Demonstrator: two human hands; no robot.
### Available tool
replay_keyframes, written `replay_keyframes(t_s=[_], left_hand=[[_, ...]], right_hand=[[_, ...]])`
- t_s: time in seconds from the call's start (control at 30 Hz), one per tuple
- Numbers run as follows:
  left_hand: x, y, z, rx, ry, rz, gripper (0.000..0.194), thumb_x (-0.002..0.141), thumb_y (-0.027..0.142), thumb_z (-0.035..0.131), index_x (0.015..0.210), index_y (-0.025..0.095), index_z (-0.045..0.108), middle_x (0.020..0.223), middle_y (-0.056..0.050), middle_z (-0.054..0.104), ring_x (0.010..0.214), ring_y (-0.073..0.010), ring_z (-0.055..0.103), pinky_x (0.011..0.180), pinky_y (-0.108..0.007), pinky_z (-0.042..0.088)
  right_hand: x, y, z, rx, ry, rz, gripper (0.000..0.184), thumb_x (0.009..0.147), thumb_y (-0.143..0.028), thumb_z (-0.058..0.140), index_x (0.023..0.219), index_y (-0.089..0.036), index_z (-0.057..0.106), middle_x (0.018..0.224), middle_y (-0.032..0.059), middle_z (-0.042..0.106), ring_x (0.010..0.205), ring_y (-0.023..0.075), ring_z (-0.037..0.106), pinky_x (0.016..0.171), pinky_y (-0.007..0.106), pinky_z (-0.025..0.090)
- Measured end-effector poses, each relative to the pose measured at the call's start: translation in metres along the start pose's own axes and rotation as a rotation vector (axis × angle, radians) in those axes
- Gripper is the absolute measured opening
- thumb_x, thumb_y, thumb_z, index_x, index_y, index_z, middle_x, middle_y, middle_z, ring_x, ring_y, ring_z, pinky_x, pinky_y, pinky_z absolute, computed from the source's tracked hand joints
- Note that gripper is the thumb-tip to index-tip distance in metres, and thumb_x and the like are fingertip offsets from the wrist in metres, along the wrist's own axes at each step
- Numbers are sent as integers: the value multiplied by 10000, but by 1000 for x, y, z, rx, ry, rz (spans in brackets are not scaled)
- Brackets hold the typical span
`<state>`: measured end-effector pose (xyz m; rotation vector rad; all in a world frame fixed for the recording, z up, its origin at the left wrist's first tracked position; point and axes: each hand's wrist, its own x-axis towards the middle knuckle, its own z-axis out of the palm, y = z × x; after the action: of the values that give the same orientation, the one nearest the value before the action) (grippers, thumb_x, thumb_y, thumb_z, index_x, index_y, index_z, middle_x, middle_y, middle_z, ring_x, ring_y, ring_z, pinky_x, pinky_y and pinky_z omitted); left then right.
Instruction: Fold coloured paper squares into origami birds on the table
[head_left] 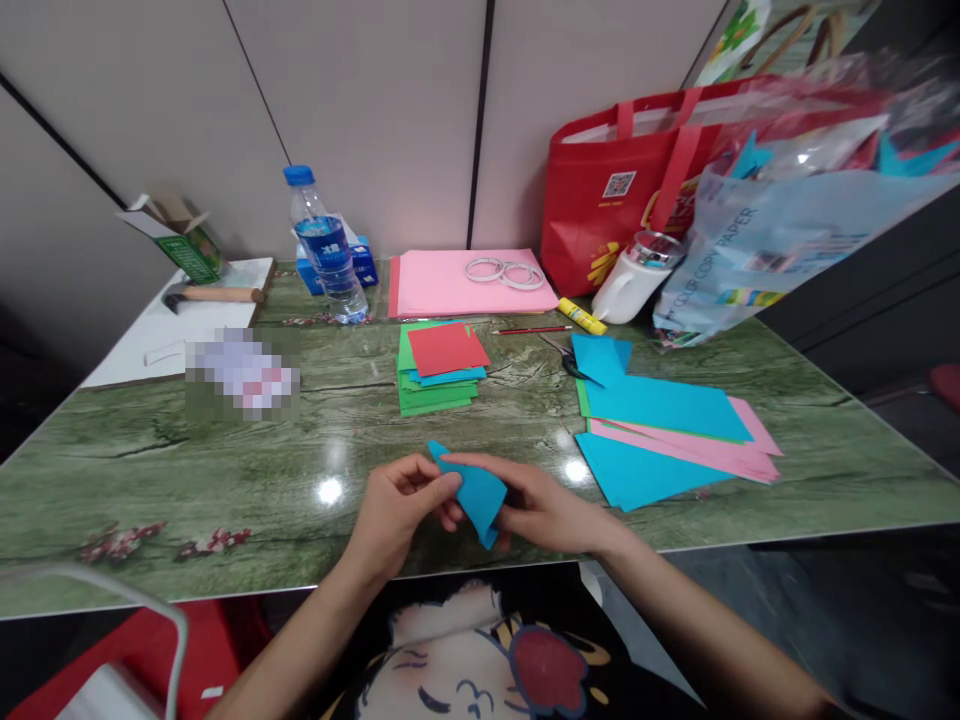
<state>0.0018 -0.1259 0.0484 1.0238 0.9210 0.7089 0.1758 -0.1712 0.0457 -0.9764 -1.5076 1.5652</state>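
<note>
A folded piece of blue paper (480, 494) is held above the front edge of the table, between both hands. My left hand (411, 502) pinches its left side, thumb on top and fingers curled beneath. From the other side, my right hand (544, 505) grips the paper, its index finger lying along the upper edge and its other fingers partly hidden behind. Beyond the hands lies a stack of square papers, a red sheet (448, 349) on top of green sheets (436, 400). Blue sheets (667, 408) and pink strips (757, 425) are spread to the right.
Scissors (571, 364) lie partly under blue paper. Behind them are a glue stick (582, 315), a pencil (532, 330), a white mug (626, 287) and a red bag (581, 210). A water bottle (330, 255) and a hammer (217, 294) are at the back left.
</note>
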Motion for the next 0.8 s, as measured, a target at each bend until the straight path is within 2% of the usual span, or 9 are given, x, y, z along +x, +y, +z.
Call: replay_keyframes(t_s=[0.17,0.3,0.4,0.53,0.7,0.8], left_hand=[[5,-1,2,-81,105,19,269,643,338,721,632,136,544,540,7,607,464,-107,567,431,-204,476],[8,-4,5,-98,212,70,285,649,364,712,700,131,554,537,12,607,470,-118,570,420,-217,483],[8,-5,6,-67,166,99,260,666,333,709,755,122,587,582,-6,640,505,-119,591,465,-219,500],[6,-4,7,-21,93,71,239,681,337,696,690,118,603,569,-24,651,495,-125,601,485,-226,508],[5,-2,12,51,197,116,224,640,325,714,648,140,587,518,2,631,426,-130,586,440,-231,496],[5,-6,13,61,184,124,231,639,341,711,637,147,586,522,0,639,407,-131,583,431,-230,490]], right_hand=[[3,7,-2,236,148,7,370,819,-274,561,1182,-253,492,1023,31,584,761,119,613,553,223,556],[5,14,0,256,265,19,310,687,-255,715,946,-201,555,835,-7,609,691,102,598,618,231,531],[9,17,1,243,338,23,216,693,-292,708,821,-181,575,768,-13,606,646,91,575,622,224,503],[12,19,3,235,328,3,226,699,-361,693,771,-182,574,786,-5,602,629,98,549,584,232,480],[9,19,5,104,363,-66,202,696,-349,701,735,-180,597,822,14,600,745,130,577,670,261,485],[7,19,6,4,458,-93,194,666,-337,727,693,-178,619,852,34,605,791,151,592,674,262,491]])
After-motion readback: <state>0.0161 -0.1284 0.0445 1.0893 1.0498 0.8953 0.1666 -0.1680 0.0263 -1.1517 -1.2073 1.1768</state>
